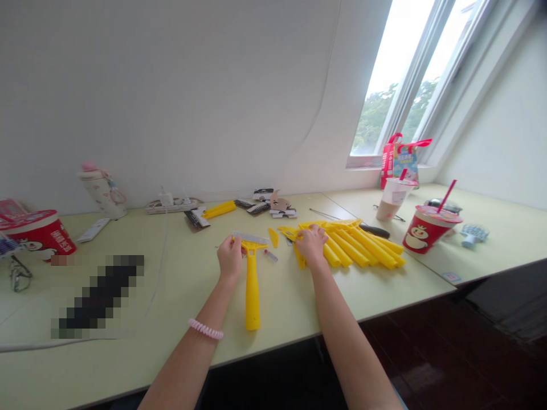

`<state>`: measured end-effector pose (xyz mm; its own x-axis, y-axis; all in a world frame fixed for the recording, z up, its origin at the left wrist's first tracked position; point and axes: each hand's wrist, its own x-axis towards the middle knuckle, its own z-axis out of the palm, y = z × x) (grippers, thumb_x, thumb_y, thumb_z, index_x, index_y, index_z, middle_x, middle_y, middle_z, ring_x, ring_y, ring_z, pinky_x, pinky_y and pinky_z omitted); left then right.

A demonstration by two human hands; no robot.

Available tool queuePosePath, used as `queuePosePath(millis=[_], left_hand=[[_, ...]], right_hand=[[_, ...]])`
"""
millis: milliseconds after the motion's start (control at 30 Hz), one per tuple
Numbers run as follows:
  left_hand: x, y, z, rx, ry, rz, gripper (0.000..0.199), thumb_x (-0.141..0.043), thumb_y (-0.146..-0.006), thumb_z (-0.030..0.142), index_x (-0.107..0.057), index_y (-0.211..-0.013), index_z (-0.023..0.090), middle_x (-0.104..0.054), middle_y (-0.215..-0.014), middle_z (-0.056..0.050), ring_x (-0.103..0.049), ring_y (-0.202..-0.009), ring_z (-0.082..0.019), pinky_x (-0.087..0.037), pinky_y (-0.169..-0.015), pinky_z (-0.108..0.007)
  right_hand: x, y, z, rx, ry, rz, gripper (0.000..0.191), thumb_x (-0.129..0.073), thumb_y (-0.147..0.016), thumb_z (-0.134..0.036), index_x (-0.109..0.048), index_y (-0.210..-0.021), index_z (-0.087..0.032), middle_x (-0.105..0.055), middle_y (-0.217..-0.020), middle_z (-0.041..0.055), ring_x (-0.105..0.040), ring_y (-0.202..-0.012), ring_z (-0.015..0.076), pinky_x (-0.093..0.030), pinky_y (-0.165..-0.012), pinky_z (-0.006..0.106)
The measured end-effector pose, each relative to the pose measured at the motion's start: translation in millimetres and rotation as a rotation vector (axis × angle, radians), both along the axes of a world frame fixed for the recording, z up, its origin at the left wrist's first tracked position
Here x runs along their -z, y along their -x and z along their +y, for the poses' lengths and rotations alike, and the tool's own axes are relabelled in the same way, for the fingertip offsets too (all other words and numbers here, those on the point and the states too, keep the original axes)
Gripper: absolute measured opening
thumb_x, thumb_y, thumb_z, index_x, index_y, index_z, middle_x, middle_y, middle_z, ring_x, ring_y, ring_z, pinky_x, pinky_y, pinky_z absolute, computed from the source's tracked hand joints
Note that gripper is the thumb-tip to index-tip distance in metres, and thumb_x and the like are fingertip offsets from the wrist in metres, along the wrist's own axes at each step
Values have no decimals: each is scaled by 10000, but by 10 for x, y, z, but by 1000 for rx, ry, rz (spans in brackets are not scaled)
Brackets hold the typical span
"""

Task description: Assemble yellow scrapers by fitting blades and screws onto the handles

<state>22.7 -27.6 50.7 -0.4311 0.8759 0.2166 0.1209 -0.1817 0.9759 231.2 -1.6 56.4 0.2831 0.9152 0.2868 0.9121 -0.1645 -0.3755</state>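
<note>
Gripping a yellow plastic scraper (252, 290) by its T-shaped head, the left hand (231, 257) clenches round one end at the near middle of the desk (299, 302). A pale metal strip (250, 238) lies across the head at 12 o'clock from the handle, which runs toward the wearer at 6 o'clock, its end apparently on the desk. A close pinch at the head w/ the handle braced on the desk looks the steadiest way to work a strip this thin — fingers kept off its long edge.

Right hand (311, 245) sits palm-down at 3 o'clock from the left, at the edge of a heap of yellow plastic scraper parts (363, 245). Fingers curl over the pieces, but whether it grasps one or merely rests there can't be told. Both forearms reach forward & inward from the bottom of the frame, elbows out of view, a pink coil bracelet (205, 328) on the left wrist.

Btwn the hands: a small yellow piece (273, 237). Farther off at 12 o'clock, a loose yellow handle (219, 209) by a power strip (171, 208); at 2 o'clock, a red cup w/ straw (431, 228) & a milk-tea cup (395, 198) under the window (397, 80).
</note>
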Motion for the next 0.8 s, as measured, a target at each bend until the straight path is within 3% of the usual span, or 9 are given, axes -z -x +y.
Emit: queuePosePath(millis=[167, 333, 467, 567, 633, 800], left_hand=[[-3, -9, 4, 8, 2, -14, 210, -475, -714, 308, -458, -545, 185, -479, -421, 33, -445, -407, -101, -348, -410, -206], [11, -7, 13, 15, -7, -26, 211, -475, -713, 305, -453, -541, 186, -478, -422, 34, -451, -409, -103, -346, -409, -208], [33, 1, 15, 15, -17, -11, 210, -476, -712, 308, -456, -541, 186, -482, -429, 31, -467, -412, -109, -349, -411, -212], [44, 1, 14, 22, -19, -12, 210, -477, -710, 304, -449, -537, 188, -479, -430, 34, -458, -409, -107, -346, -407, -213], [45, -1, 12, 27, -19, -13, 216, -476, -710, 302, -440, -530, 190, -474, -430, 35, -450, -409, -105, -342, -404, -212], [32, -16, 8, 26, -12, -16, 213, -478, -700, 296, -433, -521, 191, -468, -422, 37, -450, -406, -103, -339, -400, -207]], right_hand=[[31, -19, 50, -60, -131, 91, 186, -505, -718, -152, -679, -782, -166, -565, -1016, 115, -434, -993, 273, -311, -835, 400], [5, -22, 109, -204, -475, 379, 118, -514, -736, -242, -607, -746, -170, -610, -765, 44, -523, -786, 185, -399, -758, 317], [-70, 19, 76, -233, -613, 775, 279, -532, -742, -345, -570, -968, -187, -583, -781, 18, -536, -636, 134, -445, -622, 279], [-132, 46, 24, -346, -551, 1153, 539, -603, -688, -350, -454, -1198, -254, -545, -808, -18, -552, -621, 105, -476, -588, 248], [-163, 71, -7, -452, -456, 1340, 589, -649, -642, -312, -459, -1199, -284, -526, -777, -39, -565, -644, 99, -504, -633, 252], [-181, 261, -69, -652, -192, 1511, 275, -677, -604, -266, -618, -864, -199, -567, -713, -21, -583, -651, 109, -518, -692, 272]])
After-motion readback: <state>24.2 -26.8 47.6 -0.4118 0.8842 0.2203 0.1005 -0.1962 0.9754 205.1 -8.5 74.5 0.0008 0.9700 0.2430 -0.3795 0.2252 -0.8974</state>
